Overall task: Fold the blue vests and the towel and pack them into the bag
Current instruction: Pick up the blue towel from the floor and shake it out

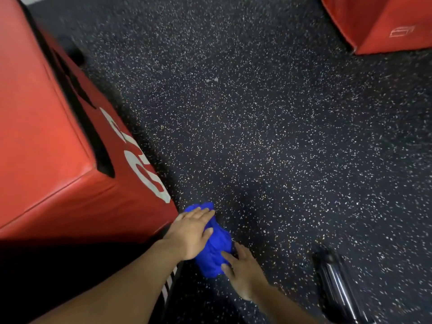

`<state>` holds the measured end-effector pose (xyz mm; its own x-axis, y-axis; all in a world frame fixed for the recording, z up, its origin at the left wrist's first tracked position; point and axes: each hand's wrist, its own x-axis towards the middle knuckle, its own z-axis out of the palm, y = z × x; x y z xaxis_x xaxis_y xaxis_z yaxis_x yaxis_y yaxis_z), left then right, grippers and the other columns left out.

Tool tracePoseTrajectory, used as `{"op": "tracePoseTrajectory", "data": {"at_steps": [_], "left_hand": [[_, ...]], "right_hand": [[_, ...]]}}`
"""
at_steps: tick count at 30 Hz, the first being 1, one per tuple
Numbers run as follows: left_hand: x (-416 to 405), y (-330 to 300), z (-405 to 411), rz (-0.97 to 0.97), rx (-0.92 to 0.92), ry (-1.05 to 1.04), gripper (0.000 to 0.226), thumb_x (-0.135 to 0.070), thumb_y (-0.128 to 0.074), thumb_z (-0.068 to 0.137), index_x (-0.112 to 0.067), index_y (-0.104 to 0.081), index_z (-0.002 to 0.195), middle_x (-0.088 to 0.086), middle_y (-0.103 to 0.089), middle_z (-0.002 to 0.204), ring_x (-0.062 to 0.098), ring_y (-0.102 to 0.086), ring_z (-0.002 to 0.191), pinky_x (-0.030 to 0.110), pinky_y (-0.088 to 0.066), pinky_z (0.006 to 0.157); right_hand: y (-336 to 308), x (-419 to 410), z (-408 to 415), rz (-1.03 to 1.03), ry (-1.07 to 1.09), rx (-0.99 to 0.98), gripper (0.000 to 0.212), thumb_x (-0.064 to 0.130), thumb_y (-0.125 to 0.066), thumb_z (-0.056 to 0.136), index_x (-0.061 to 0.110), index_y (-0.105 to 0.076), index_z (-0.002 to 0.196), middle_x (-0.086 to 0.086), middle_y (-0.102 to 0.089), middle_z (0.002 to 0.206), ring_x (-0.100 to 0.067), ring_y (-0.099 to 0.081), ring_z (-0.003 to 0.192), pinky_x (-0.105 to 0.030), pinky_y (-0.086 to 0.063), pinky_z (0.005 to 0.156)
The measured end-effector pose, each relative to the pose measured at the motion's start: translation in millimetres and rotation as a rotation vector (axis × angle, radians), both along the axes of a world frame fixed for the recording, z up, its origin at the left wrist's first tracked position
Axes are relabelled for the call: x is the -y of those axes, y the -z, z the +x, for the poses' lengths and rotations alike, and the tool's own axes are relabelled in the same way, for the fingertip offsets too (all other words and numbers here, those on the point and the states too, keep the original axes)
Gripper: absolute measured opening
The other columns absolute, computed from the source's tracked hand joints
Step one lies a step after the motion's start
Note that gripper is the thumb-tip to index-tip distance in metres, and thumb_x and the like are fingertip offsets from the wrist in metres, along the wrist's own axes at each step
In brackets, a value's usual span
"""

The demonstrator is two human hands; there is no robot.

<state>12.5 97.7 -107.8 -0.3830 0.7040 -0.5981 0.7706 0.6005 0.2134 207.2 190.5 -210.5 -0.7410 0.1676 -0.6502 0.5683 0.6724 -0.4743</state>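
Blue vest bundle [214, 249], one, lies under two flat-fingered hands, left [191, 232] and right [243, 272], between two red boxes [46, 148].

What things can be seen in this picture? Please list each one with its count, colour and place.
blue vest: one, bright blue, bunched on the floor by the near corner of the big box.
padded box: one, red with white digits, left.
second padded box: one, red, top right corner.
floor: one, black with white speckles.
metal object: one, shiny silver and black, lower right; too blurred to name.
left hand: one, flat on the vest.
right hand: one, fingers touching the vest's near edge.
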Motion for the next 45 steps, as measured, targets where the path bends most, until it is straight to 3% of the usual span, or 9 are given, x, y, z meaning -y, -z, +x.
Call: {"op": "tracePoseTrajectory", "data": {"at_steps": [5, 7, 10, 17, 22, 28, 35, 42, 45], "left_hand": [[11, 4, -8, 0.006, -0.006, -0.041, 0.057, -0.04, -0.028, 0.109, -0.029, -0.011, 0.162, -0.01, -0.013, 0.169, 0.01, -0.007, 0.156, 0.033, -0.007, 0.126], [12, -3, -10, 0.019, -0.016, -0.058, 0.056, -0.039, -0.028, 0.109, -0.03, -0.012, 0.162, -0.01, -0.014, 0.169, 0.01, -0.007, 0.155, 0.033, -0.007, 0.126], [4, -21, -15, 0.073, -0.019, -0.053, 0.056, -0.036, -0.029, 0.109, -0.03, -0.01, 0.162, -0.011, -0.014, 0.168, 0.01, -0.007, 0.155, 0.033, -0.007, 0.126], [-16, -105, -37, 0.322, -0.049, -0.081, 0.06, -0.025, -0.04, 0.108, -0.03, -0.014, 0.162, -0.011, -0.02, 0.167, 0.01, -0.013, 0.154, 0.034, -0.012, 0.126], [-31, -187, -40, 0.606, 0.012, -0.104, 0.069, -0.012, -0.052, 0.101, -0.032, -0.023, 0.16, -0.008, -0.041, 0.158, 0.011, -0.031, 0.148, 0.04, -0.025, 0.123], [-32, -298, -56, 0.843, 0.056, -0.136, 0.074, -0.01, -0.065, 0.091, -0.031, -0.035, 0.155, -0.013, -0.068, 0.114, 0.008, -0.058, 0.093, 0.032, -0.045, 0.102], [24, -431, -90, 1.075, -0.069, -0.17, 0.063, -0.009, -0.069, 0.088, -0.032, -0.047, 0.143, -0.009, -0.067, 0.096, 0.015, -0.066, 0.085, 0.036, -0.052, 0.089], [119, -558, -109, 1.259, -0.162, -0.156, 0.064, 0.002, -0.07, 0.085, -0.029, -0.05, 0.137, -0.003, -0.068, 0.093, 0.02, -0.068, 0.083, 0.03, -0.054, 0.082], [167, -601, -111, 1.255, -0.278, -0.166, 0.063, 0.0, -0.074, 0.084, -0.028, -0.052, 0.137, 0.002, -0.066, 0.096, 0.01, -0.064, 0.072, 0.018, -0.049, 0.072]], "right_hand": [[22, -3, -1, 0.099, -0.079, -0.053, 0.108, 0.067, 0.03, 0.083, 0.017, -0.025, 0.161, 0.0, -0.021, 0.168, -0.021, -0.013, 0.156, -0.03, -0.006, 0.124], [12, -6, -4, 0.115, -0.071, -0.092, 0.061, 0.04, -0.015, 0.106, 0.016, -0.027, 0.16, 0.001, -0.025, 0.166, -0.02, -0.019, 0.154, -0.03, -0.012, 0.123], [-6, -15, -12, 0.131, -0.079, -0.18, 0.069, 0.009, -0.05, 0.092, 0.016, -0.033, 0.158, 0.001, -0.033, 0.162, -0.02, -0.03, 0.15, -0.036, -0.027, 0.123], [-114, -48, -40, 0.119, 0.094, -0.527, 0.052, 0.017, -0.052, 0.096, 0.016, -0.052, 0.148, 0.001, -0.051, 0.151, -0.021, -0.05, 0.137, -0.038, -0.041, 0.114], [-235, -65, -58, 0.213, -0.032, -0.745, 0.05, 0.012, -0.041, 0.106, 0.024, -0.043, 0.155, 0.013, -0.039, 0.158, -0.002, -0.031, 0.146, -0.025, -0.019, 0.125], [-370, -79, -83, 0.288, -0.124, -0.991, 0.045, 0.019, -0.038, 0.108, 0.023, -0.048, 0.151, 0.013, -0.042, 0.156, -0.001, -0.032, 0.147, -0.019, -0.02, 0.122], [-510, -54, -124, 0.314, -0.156, -1.214, 0.032, 0.023, -0.05, 0.105, 0.02, -0.065, 0.134, 0.012, -0.06, 0.138, -0.006, -0.053, 0.132, -0.031, -0.041, 0.114], [-630, 38, -203, -0.099, -0.107, -1.211, 0.059, 0.046, -0.076, 0.086, 0.032, -0.055, 0.139, 0.017, -0.063, 0.135, -0.001, -0.056, 0.127, -0.038, -0.045, 0.112], [-670, 80, -230, -0.294, -0.219, -1.131, 0.035, 0.031, -0.075, 0.092, 0.024, -0.067, 0.126, 0.003, -0.072, 0.123, -0.016, -0.066, 0.118, -0.044, -0.051, 0.105]]}}
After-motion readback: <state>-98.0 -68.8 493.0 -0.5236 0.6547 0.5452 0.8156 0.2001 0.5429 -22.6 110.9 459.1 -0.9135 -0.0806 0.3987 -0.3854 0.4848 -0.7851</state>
